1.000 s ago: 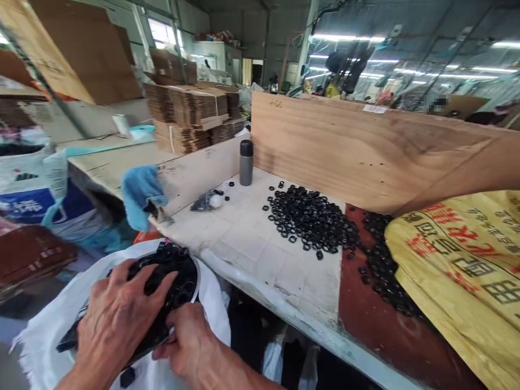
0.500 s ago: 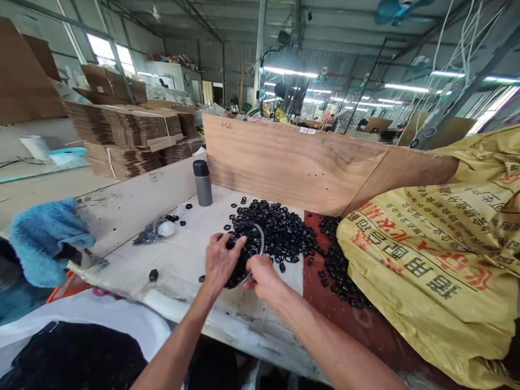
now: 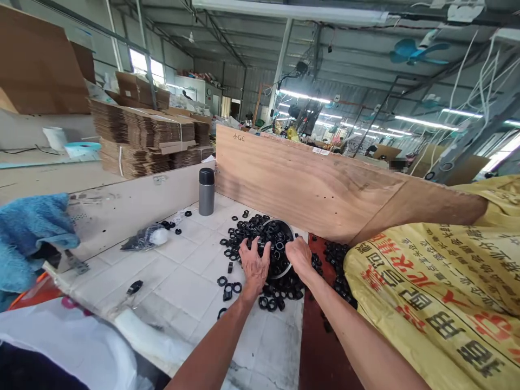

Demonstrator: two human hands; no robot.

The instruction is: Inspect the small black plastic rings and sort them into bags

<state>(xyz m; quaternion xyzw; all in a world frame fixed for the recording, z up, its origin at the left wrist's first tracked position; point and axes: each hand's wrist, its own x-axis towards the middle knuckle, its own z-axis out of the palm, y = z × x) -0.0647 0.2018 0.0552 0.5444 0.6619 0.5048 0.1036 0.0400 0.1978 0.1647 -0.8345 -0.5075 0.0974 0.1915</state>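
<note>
A pile of small black rings [image 3: 247,230] lies on the white tiled tabletop [image 3: 190,281]. In the pile sits a round metal-rimmed bowl [image 3: 285,230], tilted and full of rings. My left hand [image 3: 255,265] is spread over the rings at the bowl's left edge, fingers curled into them. My right hand [image 3: 299,255] grips the bowl's right rim. A few loose rings [image 3: 227,287] lie near my left wrist.
A grey flask [image 3: 206,190] stands behind the pile. A plywood wall [image 3: 325,184] backs the table. A yellow printed sack [image 3: 439,292] fills the right. A blue cloth [image 3: 32,238] and a white sack [image 3: 73,346] are at the left; stacked cardboard [image 3: 150,135] behind.
My hands left the white sack at the lower left, carried the bowl over the table and pushed it forward into the ring pile. The camera turned from the sack to the table.
</note>
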